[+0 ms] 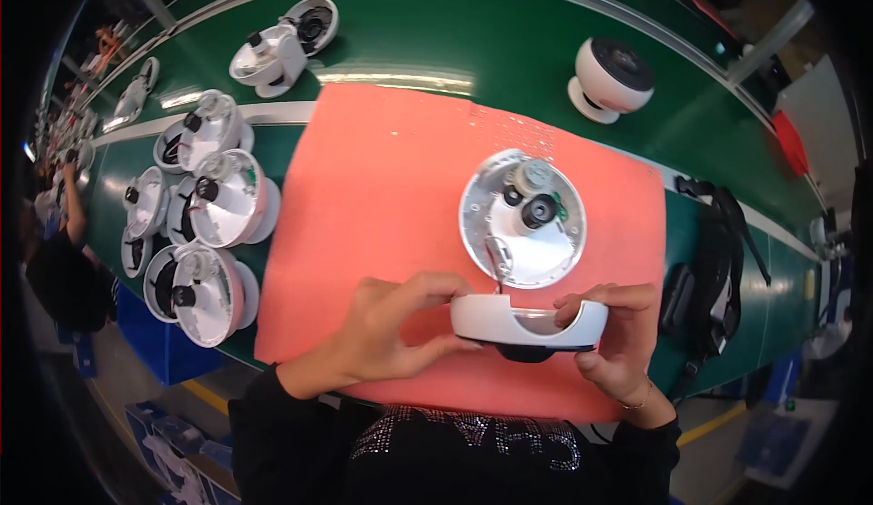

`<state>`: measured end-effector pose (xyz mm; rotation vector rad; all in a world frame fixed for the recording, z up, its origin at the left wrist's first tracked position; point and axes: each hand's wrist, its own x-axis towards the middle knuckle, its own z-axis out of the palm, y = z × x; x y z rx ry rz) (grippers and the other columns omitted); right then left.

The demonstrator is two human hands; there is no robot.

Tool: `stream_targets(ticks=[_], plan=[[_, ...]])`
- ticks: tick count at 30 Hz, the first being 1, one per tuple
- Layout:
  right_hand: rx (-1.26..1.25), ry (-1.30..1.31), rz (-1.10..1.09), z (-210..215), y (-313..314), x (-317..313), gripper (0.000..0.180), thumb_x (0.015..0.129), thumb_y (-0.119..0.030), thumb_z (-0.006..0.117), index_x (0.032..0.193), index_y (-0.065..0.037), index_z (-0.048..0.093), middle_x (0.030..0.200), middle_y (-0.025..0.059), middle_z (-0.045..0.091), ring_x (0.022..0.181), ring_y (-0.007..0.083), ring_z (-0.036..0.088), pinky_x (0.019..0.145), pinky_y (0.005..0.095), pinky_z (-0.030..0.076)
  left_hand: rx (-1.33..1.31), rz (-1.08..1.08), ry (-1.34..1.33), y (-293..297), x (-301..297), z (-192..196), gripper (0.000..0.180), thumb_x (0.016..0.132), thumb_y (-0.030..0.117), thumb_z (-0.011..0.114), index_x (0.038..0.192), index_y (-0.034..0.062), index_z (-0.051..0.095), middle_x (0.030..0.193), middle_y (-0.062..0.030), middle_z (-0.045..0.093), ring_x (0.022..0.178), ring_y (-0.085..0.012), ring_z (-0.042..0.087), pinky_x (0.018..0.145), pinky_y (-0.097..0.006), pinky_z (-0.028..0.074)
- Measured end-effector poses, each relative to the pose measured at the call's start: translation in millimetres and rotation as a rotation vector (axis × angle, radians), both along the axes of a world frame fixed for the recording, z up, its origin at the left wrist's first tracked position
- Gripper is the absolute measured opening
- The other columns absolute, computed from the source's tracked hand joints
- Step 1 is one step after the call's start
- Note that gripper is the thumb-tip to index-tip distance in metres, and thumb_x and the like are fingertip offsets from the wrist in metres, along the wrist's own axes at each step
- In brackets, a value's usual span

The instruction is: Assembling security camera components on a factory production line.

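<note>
Between my two hands is a white round camera cover (482, 316) with a U-shaped cutout in its rim and a black face underneath. My left hand (386, 328) pinches its left end between thumb and fingers. My right hand (623, 341) grips the right end, a fingertip reaching over the rim near the cutout. Just beyond lies an open white camera housing (568, 255), its inside up, with a black lens-like part (540, 210) and a grey round part (534, 176). Thin wires (499, 264) run from this housing toward the cover.
Beneath is a pink mat (355, 187) on a green bench. Several opened camera units (216, 296) crowd its left side; another opened unit (271, 60) stands on the far green surface. A closed white camera (611, 80) is at far right. Black tools or straps (723, 269) lie right of the mat.
</note>
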<state>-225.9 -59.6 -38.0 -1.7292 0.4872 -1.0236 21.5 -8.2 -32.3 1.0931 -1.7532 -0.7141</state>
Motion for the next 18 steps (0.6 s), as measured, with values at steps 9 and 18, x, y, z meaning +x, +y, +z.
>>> stream_targets(ticks=[9,18], plan=[[-0.260,0.306,-0.068,22.6,-7.8,8.2,0.044,0.066,-0.015,0.074,0.100,0.002,0.052,0.084,0.0120,0.059,0.063,0.0181,0.056,0.050,0.0259,0.042,-0.043,-0.035,-0.192,-1.3,-1.2,3.0,0.041,0.061,0.014,0.076,0.092,0.0028,0.053,0.075,-0.0113,0.062,0.061,-0.0227,0.063,0.051,-0.027,0.048],[-0.025,0.251,-0.062,10.5,-4.2,4.5,0.040,0.071,-0.017,0.069,0.099,0.002,0.049,0.081,0.0113,0.057,0.068,0.0190,0.057,0.055,0.0256,0.043,0.030,-0.024,-0.204,-2.1,-9.3,-0.2,0.046,0.063,0.020,0.077,0.094,0.0021,0.049,0.074,-0.0122,0.061,0.062,-0.0218,0.064,0.051,-0.028,0.050]])
